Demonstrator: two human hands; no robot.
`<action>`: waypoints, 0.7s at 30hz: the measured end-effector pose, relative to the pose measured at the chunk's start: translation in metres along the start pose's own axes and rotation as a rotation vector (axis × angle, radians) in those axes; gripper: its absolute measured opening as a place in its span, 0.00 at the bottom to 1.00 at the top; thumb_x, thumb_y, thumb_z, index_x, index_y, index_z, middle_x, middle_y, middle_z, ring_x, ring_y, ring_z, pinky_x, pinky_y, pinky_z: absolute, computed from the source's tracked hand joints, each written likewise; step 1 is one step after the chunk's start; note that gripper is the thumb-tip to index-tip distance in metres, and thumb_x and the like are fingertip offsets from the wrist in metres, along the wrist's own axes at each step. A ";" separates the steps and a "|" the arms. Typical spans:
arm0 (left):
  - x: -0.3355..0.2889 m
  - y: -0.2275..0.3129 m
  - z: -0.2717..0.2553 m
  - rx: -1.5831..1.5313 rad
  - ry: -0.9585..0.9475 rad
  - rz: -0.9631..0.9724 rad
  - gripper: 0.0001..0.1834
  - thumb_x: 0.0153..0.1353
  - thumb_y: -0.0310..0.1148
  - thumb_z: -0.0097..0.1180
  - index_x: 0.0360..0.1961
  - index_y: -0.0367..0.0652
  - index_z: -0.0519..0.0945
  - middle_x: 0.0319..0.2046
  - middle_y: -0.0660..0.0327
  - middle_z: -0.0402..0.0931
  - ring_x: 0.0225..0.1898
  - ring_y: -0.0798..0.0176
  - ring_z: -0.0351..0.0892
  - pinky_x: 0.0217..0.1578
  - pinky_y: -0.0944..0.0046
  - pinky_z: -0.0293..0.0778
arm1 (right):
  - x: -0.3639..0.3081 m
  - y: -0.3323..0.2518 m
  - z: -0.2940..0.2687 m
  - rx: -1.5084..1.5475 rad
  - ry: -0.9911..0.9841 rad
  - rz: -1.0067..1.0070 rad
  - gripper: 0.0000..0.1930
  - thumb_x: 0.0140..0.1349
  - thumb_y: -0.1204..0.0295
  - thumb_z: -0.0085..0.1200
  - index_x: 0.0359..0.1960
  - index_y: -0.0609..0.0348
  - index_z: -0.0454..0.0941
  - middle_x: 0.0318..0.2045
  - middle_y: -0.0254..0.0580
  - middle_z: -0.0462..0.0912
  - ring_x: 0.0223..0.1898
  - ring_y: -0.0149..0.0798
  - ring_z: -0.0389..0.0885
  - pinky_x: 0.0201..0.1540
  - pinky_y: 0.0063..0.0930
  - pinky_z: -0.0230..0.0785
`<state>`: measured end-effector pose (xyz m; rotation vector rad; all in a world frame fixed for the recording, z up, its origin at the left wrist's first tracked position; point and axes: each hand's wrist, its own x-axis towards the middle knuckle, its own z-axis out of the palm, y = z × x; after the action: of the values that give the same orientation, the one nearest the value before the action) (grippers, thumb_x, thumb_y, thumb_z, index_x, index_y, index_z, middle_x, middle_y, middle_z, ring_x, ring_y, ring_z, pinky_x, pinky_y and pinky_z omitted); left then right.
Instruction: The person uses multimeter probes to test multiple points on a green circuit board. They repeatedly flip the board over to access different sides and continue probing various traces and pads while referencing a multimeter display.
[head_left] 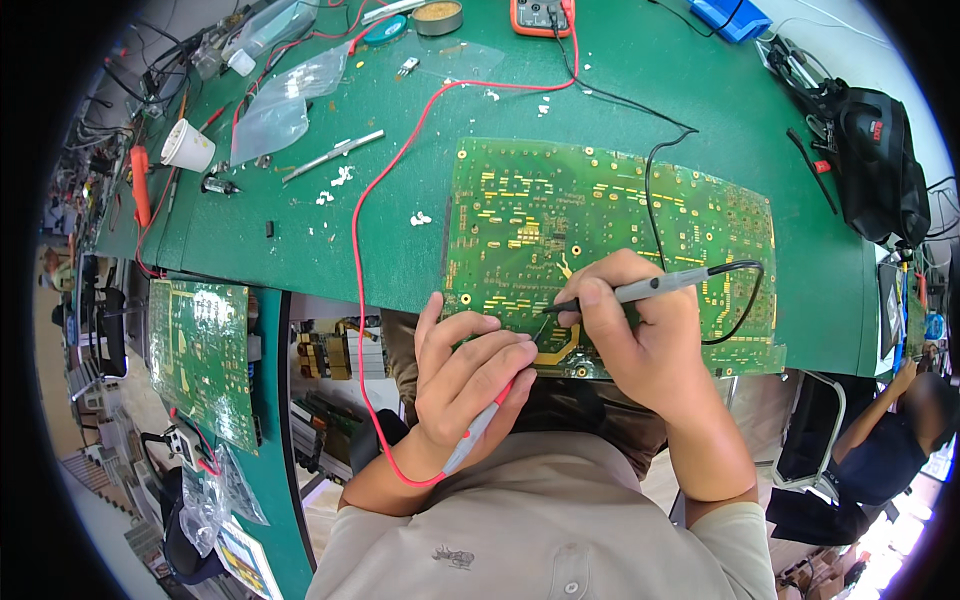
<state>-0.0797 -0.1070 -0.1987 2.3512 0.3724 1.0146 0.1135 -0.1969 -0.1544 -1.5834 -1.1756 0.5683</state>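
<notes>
Beige shirt (pixel 530 500) nearest; left hand (pixel 465 385) clamps red-lead probe (pixel 472 438), right hand (pixel 640 335) black-lead probe (pixel 660 286) pen-style, likely for precision on circuit board (pixel 610 225).

White cup (pixel 190 147) left; black bag (pixel 880 170) right.

Multimeter (pixel 541 18), orange: upper part cut off by top edge. Blue bin (pixel 731 18): likewise cropped. Red-and-grey probe (pixel 472 440): front portion covered by left hand (pixel 468 378). Circuit board (pixel 615 225): partly behind right hand (pixel 640 335); finest detail too small to tell.
</notes>
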 end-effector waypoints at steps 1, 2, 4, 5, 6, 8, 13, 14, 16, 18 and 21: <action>0.000 0.000 0.000 -0.004 0.001 0.003 0.19 0.54 0.22 0.70 0.48 0.43 0.86 0.44 0.60 0.86 0.50 0.49 0.81 0.71 0.33 0.58 | -0.001 0.001 0.000 0.031 0.009 0.029 0.11 0.76 0.78 0.49 0.35 0.69 0.81 0.32 0.45 0.87 0.31 0.32 0.87 0.35 0.26 0.79; 0.001 -0.001 0.000 -0.011 0.006 0.004 0.18 0.54 0.22 0.70 0.48 0.43 0.86 0.44 0.60 0.86 0.50 0.49 0.81 0.71 0.32 0.58 | -0.001 0.002 0.000 0.062 0.019 0.057 0.11 0.76 0.77 0.48 0.36 0.69 0.80 0.33 0.46 0.87 0.31 0.32 0.87 0.35 0.26 0.80; 0.001 -0.002 -0.001 -0.038 0.009 -0.001 0.17 0.55 0.22 0.69 0.48 0.41 0.86 0.43 0.59 0.87 0.49 0.49 0.82 0.71 0.32 0.58 | -0.003 0.003 0.001 0.099 0.009 0.048 0.12 0.77 0.77 0.47 0.36 0.70 0.80 0.35 0.50 0.87 0.34 0.35 0.87 0.37 0.27 0.81; 0.000 -0.003 -0.003 -0.057 0.008 -0.007 0.17 0.56 0.21 0.68 0.48 0.40 0.86 0.43 0.58 0.87 0.49 0.48 0.83 0.70 0.31 0.59 | -0.003 0.003 0.001 0.110 0.010 0.044 0.12 0.78 0.76 0.46 0.37 0.71 0.80 0.35 0.50 0.87 0.34 0.36 0.87 0.38 0.28 0.81; 0.000 -0.004 -0.005 -0.077 0.007 -0.014 0.16 0.56 0.21 0.68 0.47 0.39 0.85 0.43 0.57 0.87 0.49 0.48 0.83 0.70 0.31 0.59 | -0.004 0.004 0.002 0.120 0.011 0.041 0.12 0.78 0.76 0.46 0.37 0.71 0.80 0.35 0.51 0.87 0.35 0.36 0.87 0.38 0.29 0.81; -0.002 -0.005 -0.005 -0.127 0.047 -0.026 0.13 0.59 0.22 0.67 0.46 0.37 0.85 0.41 0.55 0.87 0.47 0.47 0.85 0.70 0.31 0.61 | -0.004 0.005 0.000 0.165 0.013 -0.006 0.13 0.79 0.75 0.45 0.38 0.71 0.79 0.36 0.52 0.87 0.35 0.37 0.87 0.39 0.30 0.81; -0.005 -0.011 -0.005 -0.189 0.094 -0.030 0.09 0.64 0.25 0.64 0.45 0.34 0.85 0.38 0.52 0.86 0.45 0.46 0.86 0.69 0.31 0.63 | -0.001 0.007 -0.001 0.128 -0.090 -0.021 0.14 0.80 0.72 0.45 0.42 0.72 0.78 0.40 0.56 0.88 0.37 0.39 0.88 0.43 0.31 0.82; -0.006 -0.012 -0.006 -0.194 0.088 -0.028 0.09 0.65 0.25 0.64 0.44 0.34 0.85 0.38 0.52 0.86 0.45 0.46 0.86 0.69 0.32 0.63 | 0.000 0.008 0.000 0.135 -0.091 -0.014 0.13 0.80 0.72 0.45 0.42 0.72 0.78 0.40 0.56 0.88 0.37 0.39 0.88 0.43 0.31 0.82; -0.006 -0.013 -0.007 -0.201 0.079 -0.025 0.09 0.65 0.26 0.64 0.44 0.34 0.85 0.38 0.52 0.87 0.45 0.46 0.86 0.69 0.32 0.63 | 0.002 0.008 0.001 0.148 -0.091 0.000 0.13 0.80 0.71 0.46 0.43 0.72 0.78 0.40 0.56 0.88 0.37 0.39 0.88 0.44 0.31 0.82; -0.006 -0.014 -0.007 -0.205 0.073 -0.022 0.09 0.65 0.26 0.63 0.44 0.34 0.85 0.38 0.52 0.87 0.45 0.46 0.86 0.70 0.32 0.63 | 0.002 0.007 0.002 0.149 -0.090 0.023 0.14 0.80 0.69 0.48 0.43 0.72 0.78 0.40 0.55 0.88 0.38 0.39 0.88 0.44 0.31 0.82; -0.006 -0.015 -0.006 -0.203 0.078 -0.014 0.09 0.65 0.26 0.63 0.45 0.34 0.85 0.37 0.52 0.87 0.45 0.46 0.86 0.70 0.32 0.63 | 0.002 0.006 0.002 0.157 -0.102 0.029 0.14 0.80 0.68 0.50 0.44 0.72 0.77 0.40 0.55 0.88 0.38 0.39 0.89 0.44 0.31 0.82</action>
<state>-0.0886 -0.0955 -0.2071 2.1303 0.3001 1.0870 0.1149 -0.1941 -0.1608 -1.4541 -1.1559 0.7495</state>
